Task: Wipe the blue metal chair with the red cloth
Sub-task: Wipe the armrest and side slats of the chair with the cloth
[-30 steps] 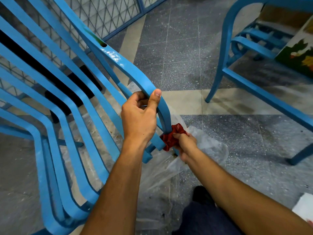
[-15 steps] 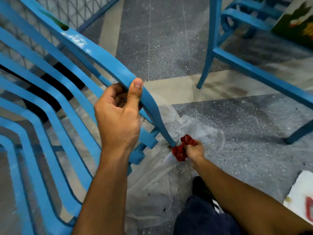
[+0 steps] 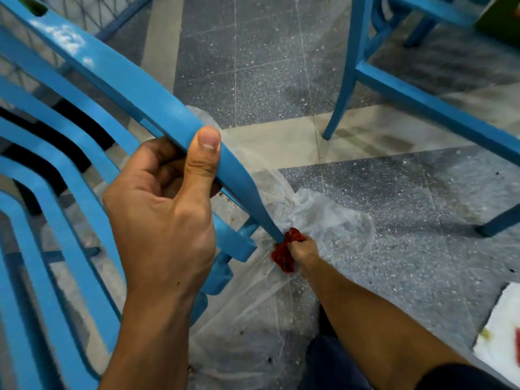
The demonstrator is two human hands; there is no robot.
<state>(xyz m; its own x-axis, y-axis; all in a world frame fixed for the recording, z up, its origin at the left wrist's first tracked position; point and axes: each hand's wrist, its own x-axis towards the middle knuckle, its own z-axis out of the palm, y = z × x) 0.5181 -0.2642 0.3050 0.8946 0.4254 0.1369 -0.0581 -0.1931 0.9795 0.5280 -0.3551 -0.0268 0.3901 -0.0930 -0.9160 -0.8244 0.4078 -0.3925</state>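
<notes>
The blue metal chair (image 3: 132, 83) fills the left side, tipped so its slats run diagonally and one leg slants down to the floor. My left hand (image 3: 166, 209) grips that leg's upper part, thumb on top. My right hand (image 3: 304, 250) holds the bunched red cloth (image 3: 287, 253) pressed against the bottom end of the leg, just above a plastic sheet.
A clear plastic sheet (image 3: 332, 220) lies on the speckled grey floor under the chair. A second blue chair frame (image 3: 408, 91) stands at the upper right. White paper with a red mark (image 3: 503, 333) lies at the right edge. A wire mesh fence (image 3: 92, 9) runs along the top left.
My right hand has slid the red cloth down the chair leg to its lower end. The view has moved closer and lower; my left hand keeps its grip.
</notes>
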